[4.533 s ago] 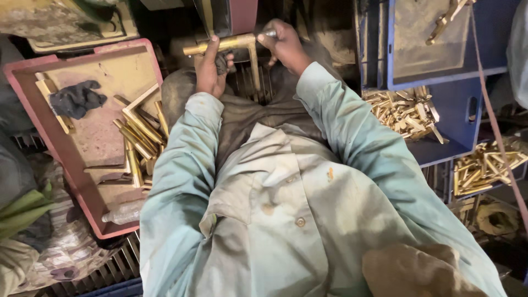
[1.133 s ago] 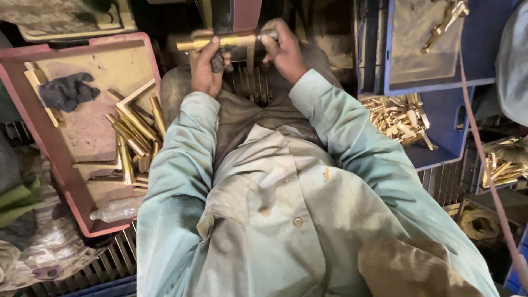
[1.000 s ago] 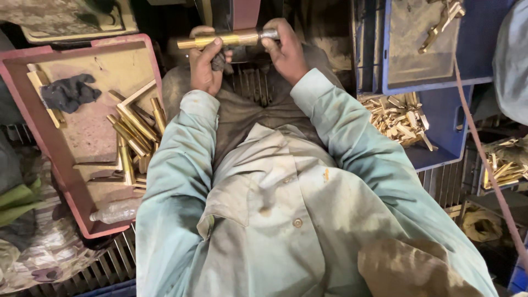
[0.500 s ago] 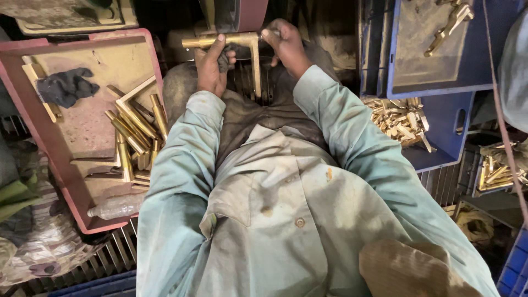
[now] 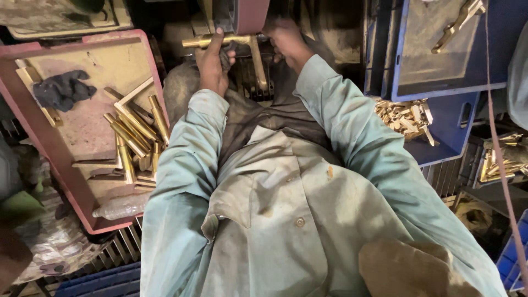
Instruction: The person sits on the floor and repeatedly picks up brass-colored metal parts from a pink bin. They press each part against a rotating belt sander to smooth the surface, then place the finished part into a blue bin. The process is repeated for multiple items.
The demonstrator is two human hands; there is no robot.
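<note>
1. At the top centre of the head view, a brass T-shaped piece (image 5: 242, 47) is held against the underside of a dark red machine part (image 5: 247, 14).
2. The left hand (image 5: 213, 60) is closed around the left end of the piece's horizontal bar, with the index finger laid along it.
3. The right hand (image 5: 286, 41) is seen at the bar's right end; its fingers are in shadow, so whether they are closed on the piece cannot be told.
4. The stem of the piece is pointed downward, between the 2 hands.
5. To the left, a red tray (image 5: 33, 137) is filled with loose brass rods (image 5: 135, 135) and a dark rag (image 5: 63, 91).
6. To the right, a blue bin (image 5: 451, 121) with small brass parts (image 5: 401, 113) is seen.
</note>
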